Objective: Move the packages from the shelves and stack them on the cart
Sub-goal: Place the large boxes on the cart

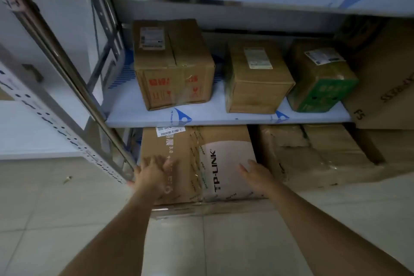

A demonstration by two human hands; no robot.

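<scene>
A large brown TP-LINK carton (197,163) sits at floor level under the lowest shelf board, jutting out onto the tiles. My left hand (152,172) lies flat on its top near the left edge, fingers spread. At the carton's right edge is my right hand (255,175), fingers extended along that side. On the shelf above stand three packages: a taped brown box with red print (172,63), a plain brown box (255,76) and a green-sided box (320,78). The cart is out of view.
The metal shelf upright (74,83) slants down at the left, close to my left hand. More brown cartons (318,154) fill the bottom level to the right, and a big carton (385,78) stands at the far right. Pale floor tiles (224,242) spread below.
</scene>
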